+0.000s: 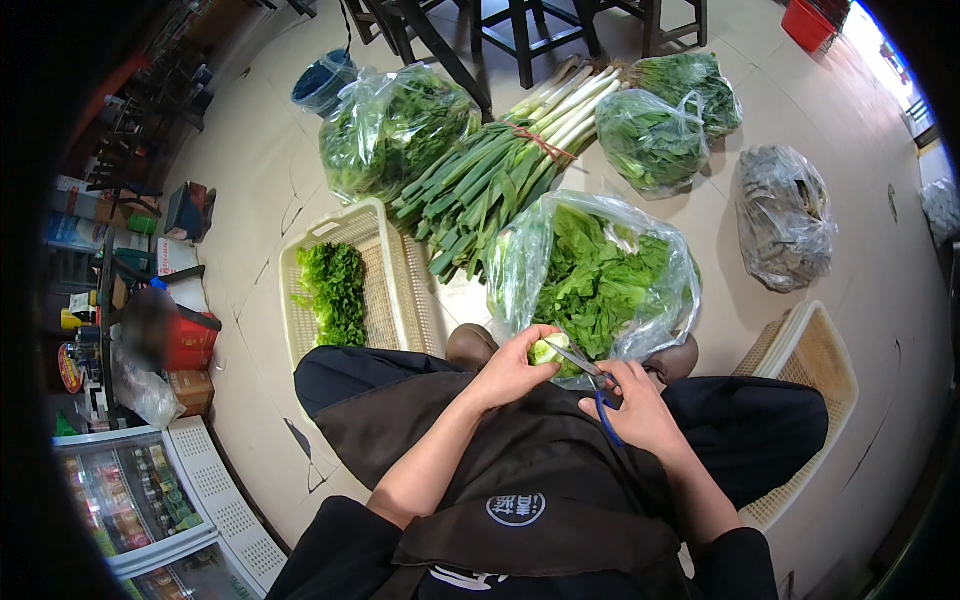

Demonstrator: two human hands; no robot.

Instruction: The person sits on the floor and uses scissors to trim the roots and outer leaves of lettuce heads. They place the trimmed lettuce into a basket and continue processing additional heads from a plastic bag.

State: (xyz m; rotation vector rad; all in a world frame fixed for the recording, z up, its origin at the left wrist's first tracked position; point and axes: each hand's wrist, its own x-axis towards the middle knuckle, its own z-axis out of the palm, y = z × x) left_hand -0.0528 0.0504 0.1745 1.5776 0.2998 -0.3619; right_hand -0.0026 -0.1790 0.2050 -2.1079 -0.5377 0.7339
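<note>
My left hand (517, 370) grips the pale cut base of a lettuce head (550, 351), its stem end turned towards me. In my right hand (634, 409) is a pair of scissors with blue handles (607, 421); the blades lie apart against the lettuce base. Just beyond both hands, an opened clear plastic bag (517, 277) holds loose green lettuce leaves (592, 277). To the left stands a cream plastic basket (382, 225) with a bunch of frilly lettuce (331, 292) along its left side.
Tied leeks (525, 165) lie beyond the bag, between bagged greens (397, 127) and another greens bag (651, 142). A grey-filled plastic bag (784, 217) sits right, above stacked baskets (810, 382). Dark stools (525, 37) stand ahead; a glass-door fridge (142, 495) is at lower left.
</note>
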